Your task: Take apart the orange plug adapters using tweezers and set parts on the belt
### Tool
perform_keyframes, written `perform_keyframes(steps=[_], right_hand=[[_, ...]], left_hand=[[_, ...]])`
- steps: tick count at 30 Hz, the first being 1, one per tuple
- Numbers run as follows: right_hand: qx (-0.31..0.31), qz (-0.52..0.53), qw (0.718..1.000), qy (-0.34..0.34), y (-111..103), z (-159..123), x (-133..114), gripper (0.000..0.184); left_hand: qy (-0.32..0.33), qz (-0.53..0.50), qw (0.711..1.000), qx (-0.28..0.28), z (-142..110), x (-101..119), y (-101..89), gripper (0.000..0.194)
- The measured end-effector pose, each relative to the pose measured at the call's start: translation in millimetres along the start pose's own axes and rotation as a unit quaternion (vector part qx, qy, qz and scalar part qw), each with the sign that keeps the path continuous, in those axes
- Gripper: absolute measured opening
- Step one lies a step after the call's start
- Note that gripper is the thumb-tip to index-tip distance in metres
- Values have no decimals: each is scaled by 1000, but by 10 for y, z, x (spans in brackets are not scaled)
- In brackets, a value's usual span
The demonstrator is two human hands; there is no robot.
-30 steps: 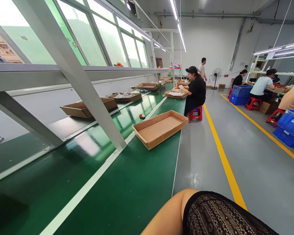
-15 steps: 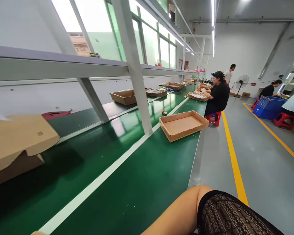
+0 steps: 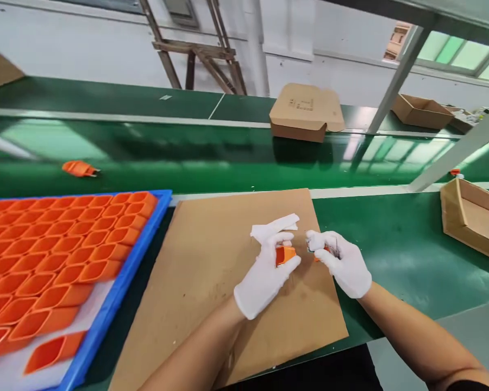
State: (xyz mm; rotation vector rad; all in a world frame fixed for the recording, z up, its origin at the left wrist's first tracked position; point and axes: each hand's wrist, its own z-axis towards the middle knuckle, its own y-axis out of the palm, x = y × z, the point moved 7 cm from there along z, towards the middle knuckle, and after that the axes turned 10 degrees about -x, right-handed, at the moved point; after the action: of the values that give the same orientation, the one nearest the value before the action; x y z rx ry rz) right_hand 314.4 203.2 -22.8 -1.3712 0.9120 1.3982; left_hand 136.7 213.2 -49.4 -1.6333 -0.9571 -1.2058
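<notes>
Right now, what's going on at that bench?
Over a cardboard sheet, the person's gloved left hand holds an orange shell. The right hand pinches a small part, mostly hidden, with some orange showing. The two hands are apart. A blue tray of similar shells sits to the left; an orange plug lies beyond it.

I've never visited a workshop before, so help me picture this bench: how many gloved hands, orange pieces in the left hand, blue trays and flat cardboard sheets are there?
Gloved hands: 2, the left hand and right hand
Orange piece in the left hand: 1
Blue tray: 1
Flat cardboard sheet: 1
Total: 5
</notes>
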Motion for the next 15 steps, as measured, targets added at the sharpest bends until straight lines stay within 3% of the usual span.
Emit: perform_keyframes(steps=[3, 7, 10, 15], right_hand=[[-15, 35, 999, -13, 25, 0, -4, 21], [5, 38, 999, 11, 25, -3, 19, 21], [16, 42, 999, 13, 9, -22, 12, 23], [35, -34, 996, -75, -12, -108, -172, 24]], left_hand=[[24, 13, 999, 39, 34, 32, 5, 49], [-9, -74, 997, 15, 12, -1, 21, 65], [-13, -78, 996, 29, -26, -2, -37, 57], [109, -8, 994, 29, -81, 177, -79, 39]])
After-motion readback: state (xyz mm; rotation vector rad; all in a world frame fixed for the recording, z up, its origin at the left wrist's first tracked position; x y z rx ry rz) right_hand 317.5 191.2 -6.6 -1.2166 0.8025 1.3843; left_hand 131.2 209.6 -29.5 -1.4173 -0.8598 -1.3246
